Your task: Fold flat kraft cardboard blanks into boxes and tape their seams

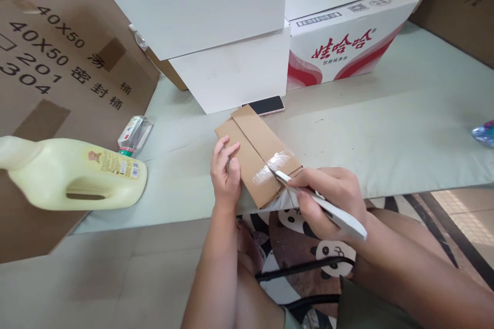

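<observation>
Brown cardboard box, clear tape across one end, at the worktop's front edge; left hand on it, fingers loosely spread, right hand pinching a white utility knife, tip at the tape. Around that: yellowish jug (can't tell what's inside), 娃哈哈 carton, bigger box marked "40X50".

the yellow jug is cut by the left edge, a shiny object, perhaps a bottle, by the right; the small carton hides part of the phone.
</observation>
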The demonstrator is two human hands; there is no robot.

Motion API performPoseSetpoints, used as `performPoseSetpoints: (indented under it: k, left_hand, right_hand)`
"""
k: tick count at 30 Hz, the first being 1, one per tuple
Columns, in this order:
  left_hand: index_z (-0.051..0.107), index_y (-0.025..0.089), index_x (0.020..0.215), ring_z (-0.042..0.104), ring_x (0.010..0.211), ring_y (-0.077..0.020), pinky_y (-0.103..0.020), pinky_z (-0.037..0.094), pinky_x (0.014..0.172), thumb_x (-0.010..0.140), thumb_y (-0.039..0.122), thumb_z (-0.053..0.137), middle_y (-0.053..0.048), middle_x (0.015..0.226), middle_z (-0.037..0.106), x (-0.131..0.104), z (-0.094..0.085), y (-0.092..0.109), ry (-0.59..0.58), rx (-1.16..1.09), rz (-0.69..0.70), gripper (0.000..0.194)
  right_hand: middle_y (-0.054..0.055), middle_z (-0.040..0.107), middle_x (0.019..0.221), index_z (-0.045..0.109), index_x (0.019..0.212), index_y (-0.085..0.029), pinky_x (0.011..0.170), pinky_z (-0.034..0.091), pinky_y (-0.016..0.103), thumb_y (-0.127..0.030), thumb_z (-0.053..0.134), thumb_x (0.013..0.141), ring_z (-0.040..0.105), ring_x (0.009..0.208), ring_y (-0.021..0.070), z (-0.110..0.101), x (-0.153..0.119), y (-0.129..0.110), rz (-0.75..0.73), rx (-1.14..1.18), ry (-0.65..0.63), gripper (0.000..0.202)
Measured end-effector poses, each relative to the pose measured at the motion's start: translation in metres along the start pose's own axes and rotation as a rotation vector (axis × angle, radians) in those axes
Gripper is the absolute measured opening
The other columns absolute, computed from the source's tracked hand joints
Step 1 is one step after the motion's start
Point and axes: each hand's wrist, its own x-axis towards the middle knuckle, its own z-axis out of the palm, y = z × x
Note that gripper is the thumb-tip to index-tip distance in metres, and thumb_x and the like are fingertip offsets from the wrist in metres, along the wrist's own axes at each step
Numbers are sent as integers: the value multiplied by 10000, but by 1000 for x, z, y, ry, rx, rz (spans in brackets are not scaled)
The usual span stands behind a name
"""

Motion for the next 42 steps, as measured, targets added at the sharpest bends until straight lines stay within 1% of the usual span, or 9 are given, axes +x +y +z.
performPoseSetpoints:
  k: [3,8,13,15,20,26,32,37,42]
  left_hand:
    - [704,200,1110,563,1305,-273,-500,443,1107,991,461,445,-141,1339,616,0,1,0,9,4,0,386]
    - [702,199,1117,555,1308,-277,-490,435,1110,989,464,455,-142,1359,603,0,2,-2,30,-31,-3,384]
    - [691,209,1121,536,1328,-274,-478,436,1112,980,496,460,-136,1367,594,0,1,-2,26,-26,-37,394]
    - [687,218,1126,521,1344,-274,-475,424,1121,981,496,460,-130,1379,585,-1,0,-2,18,-34,-54,387]
    - [684,225,1125,503,1356,-281,-480,394,1142,976,506,466,-124,1385,575,-1,0,-3,18,-59,-72,386]
    - [683,228,1125,509,1348,-285,-483,394,1138,973,490,479,-123,1376,578,-1,-1,-5,25,-82,-68,365]
    - [677,232,1134,499,1356,-286,-482,387,1144,978,494,469,-122,1384,570,-1,-3,-7,11,-81,-79,369]
    - [680,233,1137,500,1355,-282,-474,391,1142,975,478,489,-118,1395,565,-1,-3,-6,12,-111,-77,351]
    - [685,230,1132,501,1355,-279,-455,405,1129,970,469,502,-118,1393,569,-1,-2,-5,23,-135,-86,342]
  right_hand:
    - [-35,482,481,565,770,-240,417,359,255,-122,478,794,409,392,110,-15,-2,-9,-8,27,31,148]
    - [19,588,594,627,800,-254,457,386,313,-121,488,838,530,494,163,-42,-11,-14,276,125,55,197]
    - [6,630,628,644,889,-253,458,432,299,-250,487,909,570,493,155,-24,-9,33,295,193,410,159]
    - [14,679,689,646,953,-235,499,465,296,-311,512,924,614,534,159,-10,-7,57,360,109,334,157]
    - [81,760,902,681,1101,-200,600,478,314,-377,548,912,694,709,219,11,-11,96,479,-296,-125,290]
    - [109,684,1306,544,1429,-226,687,504,325,-94,527,818,697,988,264,19,-15,108,498,-396,-472,625]
    - [99,639,1381,523,1461,-225,730,539,346,-79,493,845,680,1079,289,21,-13,108,537,-384,-558,634]
    - [64,594,1450,502,1486,-254,751,567,326,1,470,790,679,1111,273,23,-17,115,514,-382,-586,741]
    - [78,576,1456,530,1463,-256,813,587,364,-53,429,869,687,1101,277,25,-18,118,528,-371,-566,635]
